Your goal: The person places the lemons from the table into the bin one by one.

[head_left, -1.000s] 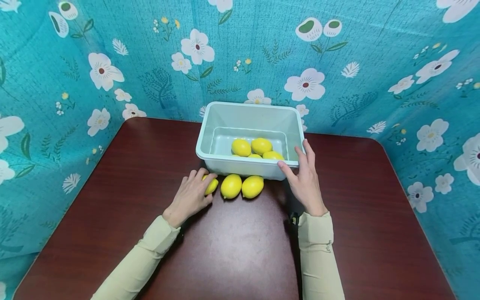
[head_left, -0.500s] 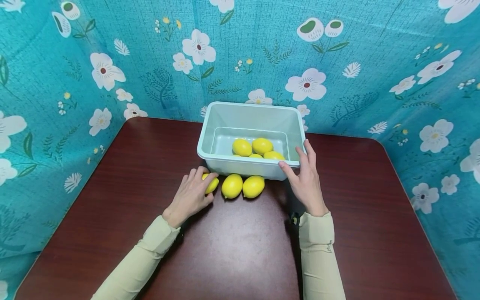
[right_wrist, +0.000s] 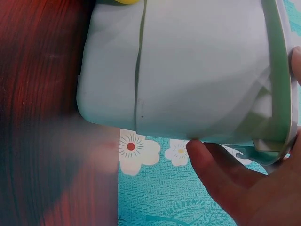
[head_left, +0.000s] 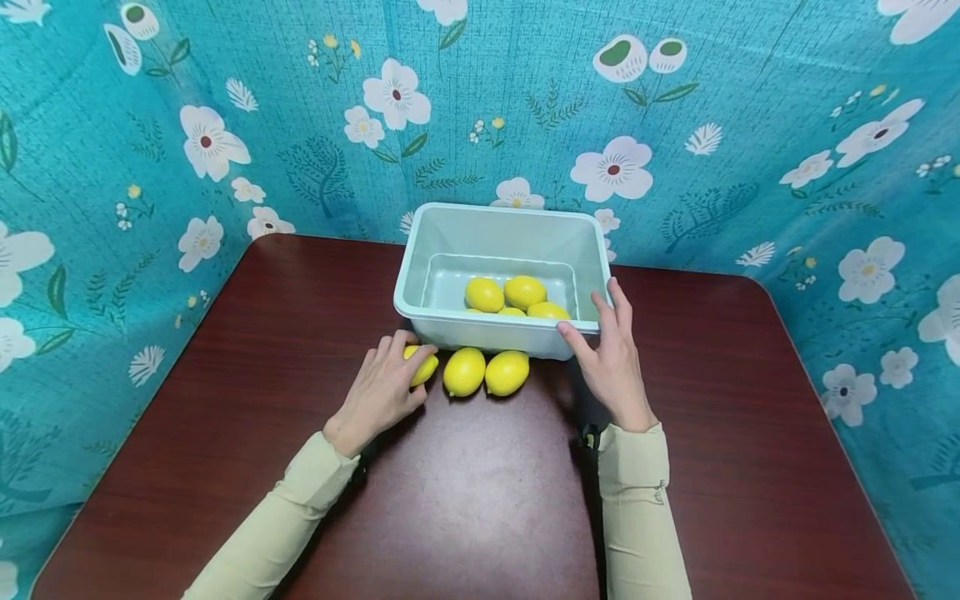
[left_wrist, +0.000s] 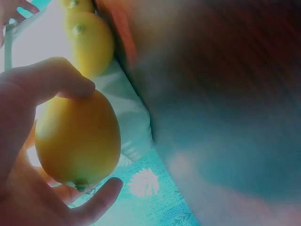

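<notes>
1. We see the left hand, thumb and fingers curled round a lemon, at 7 o'clock from the bin.
2. Lemon looks firm, light, waxy (likely slick); we'd hold its fat middle.
3. Right hand, thumb spread from fingers, grips bin's 4 o'clock corner.

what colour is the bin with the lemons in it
The bin is a pale greyish blue-green, seen best in the head view.

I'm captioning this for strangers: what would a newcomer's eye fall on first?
Probably the yellow lemons: several inside the pale tub, two in front of it, one in the left hand. Next comes the white-flowered turquoise cloth behind the table, then the right hand on the tub's near right corner.
</notes>
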